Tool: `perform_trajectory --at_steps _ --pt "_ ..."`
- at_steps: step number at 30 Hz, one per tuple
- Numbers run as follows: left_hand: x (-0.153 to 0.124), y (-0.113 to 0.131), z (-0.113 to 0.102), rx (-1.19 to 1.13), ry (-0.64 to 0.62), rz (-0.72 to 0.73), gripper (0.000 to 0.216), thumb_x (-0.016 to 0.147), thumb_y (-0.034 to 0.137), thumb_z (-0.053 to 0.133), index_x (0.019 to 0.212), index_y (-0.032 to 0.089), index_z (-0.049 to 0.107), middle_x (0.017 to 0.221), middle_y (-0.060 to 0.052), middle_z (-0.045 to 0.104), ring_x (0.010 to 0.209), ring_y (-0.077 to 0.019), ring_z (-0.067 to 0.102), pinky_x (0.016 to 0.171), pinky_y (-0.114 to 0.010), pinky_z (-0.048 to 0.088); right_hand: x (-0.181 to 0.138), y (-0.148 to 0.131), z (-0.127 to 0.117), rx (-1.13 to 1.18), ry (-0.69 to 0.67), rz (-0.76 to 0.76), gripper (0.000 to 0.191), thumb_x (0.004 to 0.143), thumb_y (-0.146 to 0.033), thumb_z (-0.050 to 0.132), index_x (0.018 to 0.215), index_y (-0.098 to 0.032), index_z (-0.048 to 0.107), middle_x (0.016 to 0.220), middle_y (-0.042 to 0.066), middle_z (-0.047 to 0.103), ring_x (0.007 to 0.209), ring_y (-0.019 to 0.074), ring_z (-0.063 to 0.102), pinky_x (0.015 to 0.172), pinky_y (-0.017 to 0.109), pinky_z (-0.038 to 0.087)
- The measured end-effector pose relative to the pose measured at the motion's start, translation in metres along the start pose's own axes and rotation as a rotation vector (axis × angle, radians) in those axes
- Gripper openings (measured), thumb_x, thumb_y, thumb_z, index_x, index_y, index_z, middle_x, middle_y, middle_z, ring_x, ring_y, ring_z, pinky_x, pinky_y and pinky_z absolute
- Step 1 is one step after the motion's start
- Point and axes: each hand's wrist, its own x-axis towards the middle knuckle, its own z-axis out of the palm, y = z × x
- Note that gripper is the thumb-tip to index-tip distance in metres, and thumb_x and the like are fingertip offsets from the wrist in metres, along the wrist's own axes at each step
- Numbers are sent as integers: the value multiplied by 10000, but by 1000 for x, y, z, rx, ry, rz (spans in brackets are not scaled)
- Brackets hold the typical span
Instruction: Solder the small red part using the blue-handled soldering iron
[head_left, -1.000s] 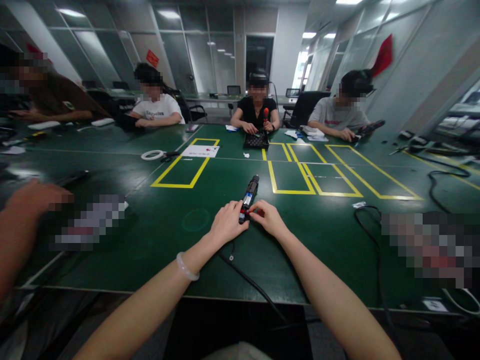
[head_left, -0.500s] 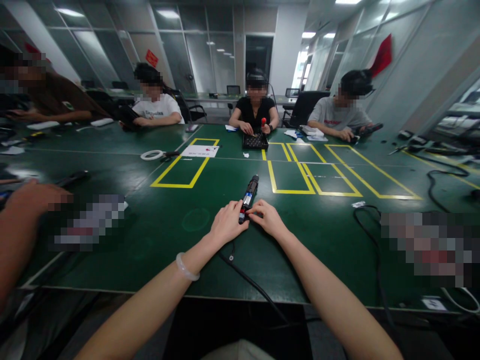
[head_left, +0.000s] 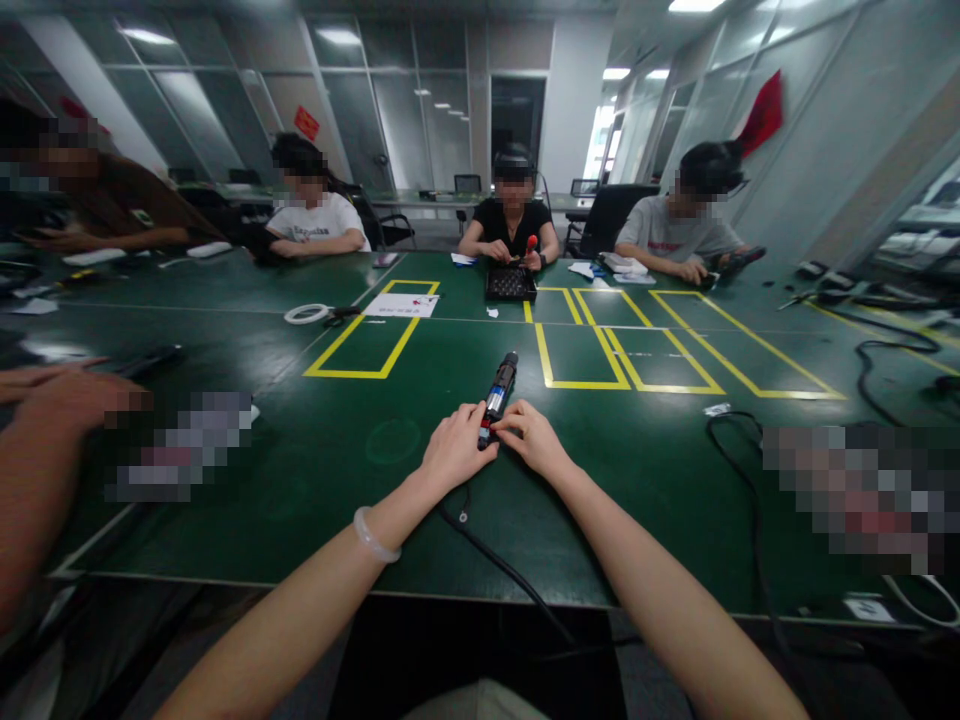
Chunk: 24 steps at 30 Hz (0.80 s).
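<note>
A black corded electric screwdriver (head_left: 501, 385) lies on the green table, nose pointing away from me. Its housing looks partly opened, showing a silver and blue motor section, with a small red part lower down. Curled over the lower left side of the tool, my left hand (head_left: 457, 443) holds it against the table. My right hand (head_left: 534, 438) is closed in a pinch at the tool's right side, beside the red part. Whatever sits between those fingertips is too small to make out. A black cable (head_left: 506, 568) runs from below my hands toward the table's near edge.
Yellow tape outlines (head_left: 585, 383) mark the green table (head_left: 300, 520). A co-worker's hand (head_left: 75, 405) is at the left. Across sit several people, one with a black tray (head_left: 511, 283). A white sheet (head_left: 401, 305) and a cable (head_left: 750, 500) lie on the table.
Both my hands and the screwdriver stay almost where they were. The co-worker's hand at the left has shifted slightly to the right.
</note>
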Motion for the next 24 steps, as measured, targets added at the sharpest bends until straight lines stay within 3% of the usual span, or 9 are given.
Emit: perform_trajectory --at_steps 6,15,19,24 --pt "-2 -4 4 5 17 -1 621 862 445 540 1396 175 377 1311 -129 506 1134 -270 543 914 -357 429 0 -6 -4 25 39 11 144 865 -172 578 876 -173 722 893 57 653 780 152 596 728 272 460" --pt "3 3 1 42 36 -24 624 869 558 526 1359 192 407 1223 -124 524 1071 -272 553 847 -354 455 -2 -8 -8 46 119 195 242 866 -153 491 1007 -212 679 859 16 739 658 153 634 659 271 462" --pt "6 6 -1 78 34 -59 560 890 504 515 1352 204 413 1168 -114 527 1037 -262 551 817 -349 467 -2 -12 -9 -13 127 113 252 858 -131 477 989 -214 675 919 39 697 785 169 631 716 276 466" --pt "5 0 -3 72 35 -44 570 893 494 519 1370 209 395 1183 -114 520 1061 -258 535 829 -341 467 -5 -20 -9 -124 166 26 313 881 -131 442 1125 -210 620 1006 66 612 833 166 591 746 262 450"
